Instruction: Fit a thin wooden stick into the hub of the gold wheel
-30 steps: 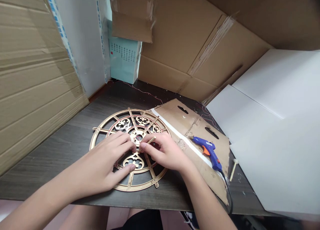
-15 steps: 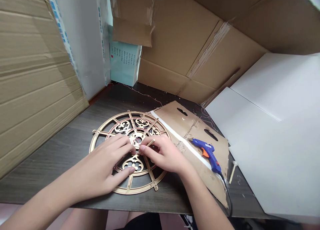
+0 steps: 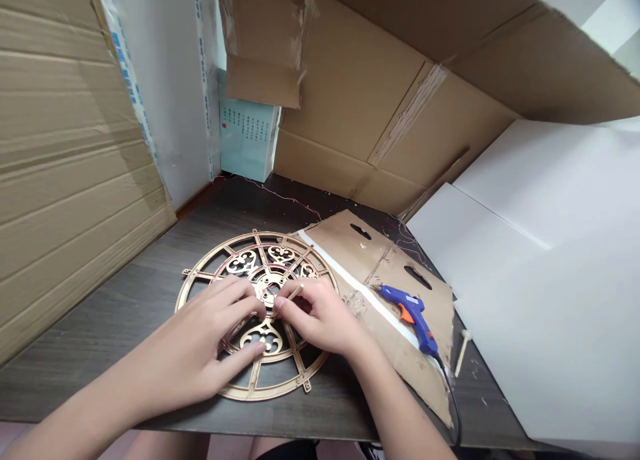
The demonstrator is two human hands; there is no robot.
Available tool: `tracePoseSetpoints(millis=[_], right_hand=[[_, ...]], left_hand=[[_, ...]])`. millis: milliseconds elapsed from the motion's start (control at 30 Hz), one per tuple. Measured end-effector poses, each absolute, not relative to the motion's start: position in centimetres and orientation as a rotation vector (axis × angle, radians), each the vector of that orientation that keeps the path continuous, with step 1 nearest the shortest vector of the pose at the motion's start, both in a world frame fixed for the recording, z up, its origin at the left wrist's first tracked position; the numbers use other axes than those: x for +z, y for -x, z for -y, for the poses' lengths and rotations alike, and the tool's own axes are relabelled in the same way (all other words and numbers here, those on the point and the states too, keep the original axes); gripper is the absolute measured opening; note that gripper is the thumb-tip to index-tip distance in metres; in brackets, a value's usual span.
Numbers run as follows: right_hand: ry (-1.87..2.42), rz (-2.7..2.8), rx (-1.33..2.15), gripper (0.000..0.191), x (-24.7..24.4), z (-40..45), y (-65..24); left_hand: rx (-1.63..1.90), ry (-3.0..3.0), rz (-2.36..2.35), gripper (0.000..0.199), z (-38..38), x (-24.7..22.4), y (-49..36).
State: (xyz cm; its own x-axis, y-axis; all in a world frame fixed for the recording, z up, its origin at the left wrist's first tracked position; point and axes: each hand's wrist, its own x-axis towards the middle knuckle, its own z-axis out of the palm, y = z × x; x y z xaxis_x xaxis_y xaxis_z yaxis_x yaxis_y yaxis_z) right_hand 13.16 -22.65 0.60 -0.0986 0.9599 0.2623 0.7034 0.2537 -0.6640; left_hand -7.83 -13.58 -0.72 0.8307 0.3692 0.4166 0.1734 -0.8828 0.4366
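Observation:
A round, gold-toned openwork frame (image 3: 254, 377) with spokes lies on the dark table, heart-shaped scroll ornaments (image 3: 263, 340) set inside it. Over its lower left part rests my left hand (image 3: 220, 337), thumb spread away from the bent fingers. The thumb touches the nearest ornament, while the fingertips reach close to the hub (image 3: 267, 288). My right hand (image 3: 320, 317) pinches a thin wooden stick (image 3: 297, 292) whose pale end sticks up past the fingers. Its other end is hidden at the hub's near side, where both hands' fingertips almost meet.
Right of the frame, a blue glue gun (image 3: 413, 313) with an orange trigger lies on a flat cardboard sheet (image 3: 345, 237). Its cord runs off the front edge. A small wooden stick (image 3: 463, 353) lies further right. Cardboard walls (image 3: 340, 80), a light-blue box (image 3: 247, 140) and white boards (image 3: 550, 300) surround the table.
The view has tilted slightly, so everything sits a little lower and further left. Both hands keep nearly the same place on the frame, and the stick is still in my right fingers.

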Motion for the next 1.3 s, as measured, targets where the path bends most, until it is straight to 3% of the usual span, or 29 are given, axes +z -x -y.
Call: tracePoseSetpoints(millis=[233, 433, 700, 900, 1133, 1300], right_hand=[[1.462, 1.849, 0.458, 0.017, 0.1, 22.2, -12.8], [1.427, 1.784, 0.380, 0.017, -0.6, 21.5, -12.1], [1.553, 2.052, 0.734, 0.017, 2.0, 19.6, -13.5], [1.485, 1.998, 0.540, 0.032, 0.2, 19.9, -13.8], [1.422, 2.065, 0.289, 0.023, 0.7, 20.5, -14.2], [1.391, 2.075, 0.286, 0.028, 1.2, 20.7, -14.1]], left_hand=[[0.872, -2.635, -0.749, 0.035, 8.3, 3.3, 5.2], [0.678, -2.447, -1.438, 0.049, 0.8, 3.7, 0.4], [0.648, -2.443, -1.503, 0.070, -3.7, -0.2, 3.1], [0.685, -2.324, -1.445, 0.068, -4.2, -0.2, 2.5], [0.638, -2.328, -1.491, 0.065, -4.5, -0.3, 2.1], [0.573, -2.338, -1.517, 0.071, -4.1, -0.1, 1.8]])
